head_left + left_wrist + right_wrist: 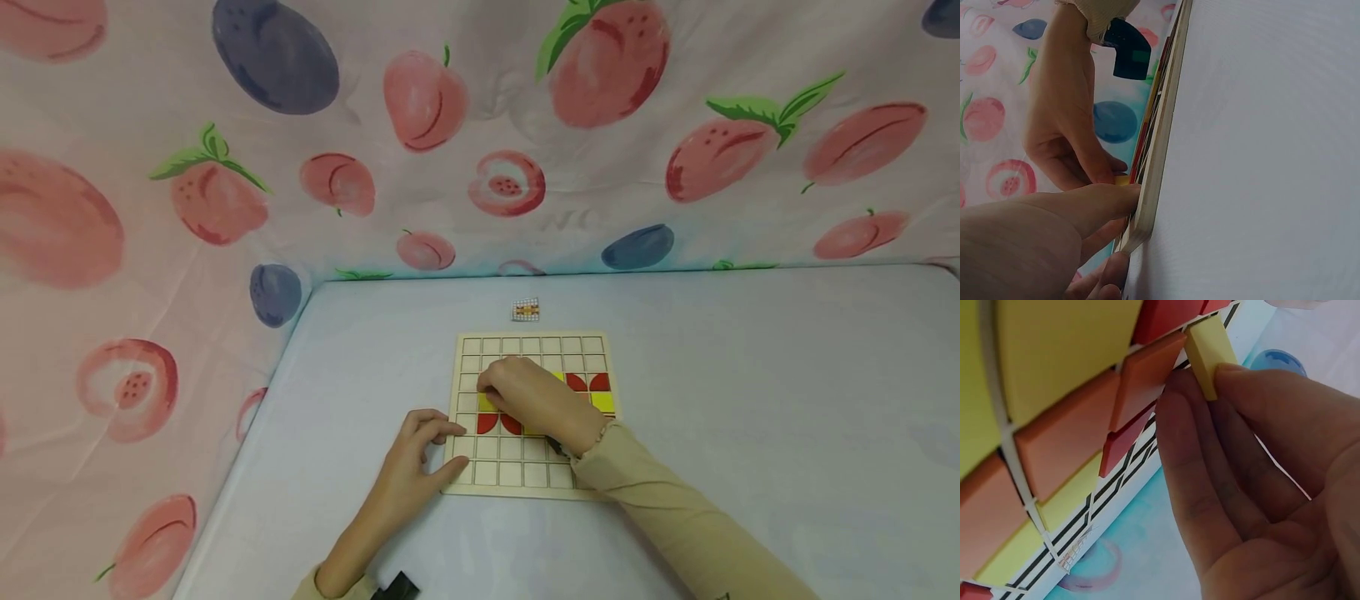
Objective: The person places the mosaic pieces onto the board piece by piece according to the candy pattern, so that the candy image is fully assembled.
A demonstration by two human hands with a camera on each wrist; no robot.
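Observation:
A pale wooden grid board (498, 475) lies on the table, with red, yellow and orange tiles across its middle rows. My right hand (528, 396) is over its left-middle part. Between thumb and fingertips it pinches a yellow tile (1213, 353), which tilts against the board's squares beside an orange tile (1144, 378) in the right wrist view. Red quarter-round tiles (487, 424) lie just below those fingers. My left hand (416, 454) rests at the board's left edge, thumb and fingers touching the rim. The right hand and forearm hide part of the tiles.
Behind the board lies a small pattern card (526, 310) with a coloured grid. White cloth covers the table (750, 400). A fruit-print curtain (585, 175) hangs at the back and left. A black device (397, 587) is at the left wrist.

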